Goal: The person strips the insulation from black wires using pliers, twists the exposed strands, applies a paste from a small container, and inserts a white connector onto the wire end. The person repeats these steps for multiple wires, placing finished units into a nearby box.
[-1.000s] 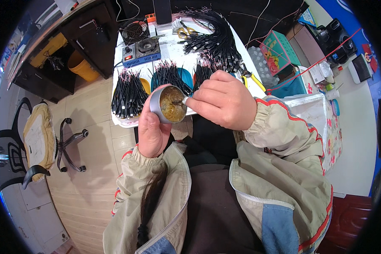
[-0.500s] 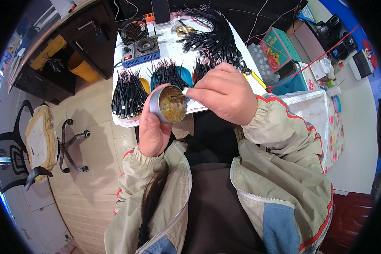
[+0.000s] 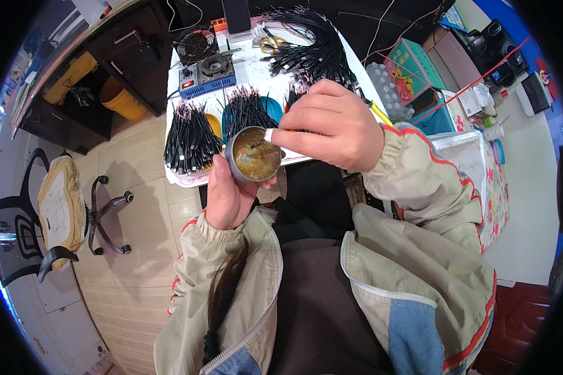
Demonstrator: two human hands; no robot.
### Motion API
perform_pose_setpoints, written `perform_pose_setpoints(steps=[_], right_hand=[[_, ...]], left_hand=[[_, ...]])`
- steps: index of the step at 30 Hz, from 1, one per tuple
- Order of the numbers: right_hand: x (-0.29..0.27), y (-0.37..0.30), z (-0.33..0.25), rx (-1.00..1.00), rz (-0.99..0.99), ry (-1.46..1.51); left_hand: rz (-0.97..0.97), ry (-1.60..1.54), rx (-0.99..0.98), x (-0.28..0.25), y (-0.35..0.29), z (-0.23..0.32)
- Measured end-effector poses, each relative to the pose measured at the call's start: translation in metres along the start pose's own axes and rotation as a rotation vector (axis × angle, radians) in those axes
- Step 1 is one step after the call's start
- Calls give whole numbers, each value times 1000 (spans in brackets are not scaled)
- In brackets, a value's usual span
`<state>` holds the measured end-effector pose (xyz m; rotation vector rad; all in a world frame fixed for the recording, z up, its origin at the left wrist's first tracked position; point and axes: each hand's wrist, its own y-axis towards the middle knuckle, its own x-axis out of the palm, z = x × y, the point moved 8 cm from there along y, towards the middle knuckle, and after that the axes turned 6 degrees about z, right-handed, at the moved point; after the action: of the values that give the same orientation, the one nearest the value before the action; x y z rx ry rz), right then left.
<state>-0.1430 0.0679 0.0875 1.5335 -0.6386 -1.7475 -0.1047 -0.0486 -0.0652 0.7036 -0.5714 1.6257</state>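
My left hand is wrapped round a small round metal tin, tilted so its open mouth faces me. A glossy amber-brown paste coats the inside. Over the tin's far right rim, my right hand pinches a small white-ended piece. Its thin dark tip reaches into the tin; I cannot make out its exact kind. Beyond my hands, black cable bundles with pinkish wire ends lie at the table's near edge, some on a blue tray.
On the white table stand a blue heater-like unit with a dial and a fan. A larger heap of black cables lies at the back. Yellow-handled pliers are right. An office chair stands left.
My right hand has shifted slightly, and the dark tip sits deeper inside the tin. The tin has turned a little, with its mouth facing me more fully.
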Motion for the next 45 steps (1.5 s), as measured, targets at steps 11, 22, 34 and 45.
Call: perform_pose_setpoints(steps=[11,22,34,45], right_hand=[[11,-10,-7,22,-238,60],[10,-12,-11,185,-106,26],[15,-15,-22,535,-72,230],[31,-46,38,1137,-29,729]], left_hand=[[-6,56,64,-5,3,4],[-9,138,328,8,0,29],[101,480,580,5,-9,44],[41,-48,260,-2,-1,26]])
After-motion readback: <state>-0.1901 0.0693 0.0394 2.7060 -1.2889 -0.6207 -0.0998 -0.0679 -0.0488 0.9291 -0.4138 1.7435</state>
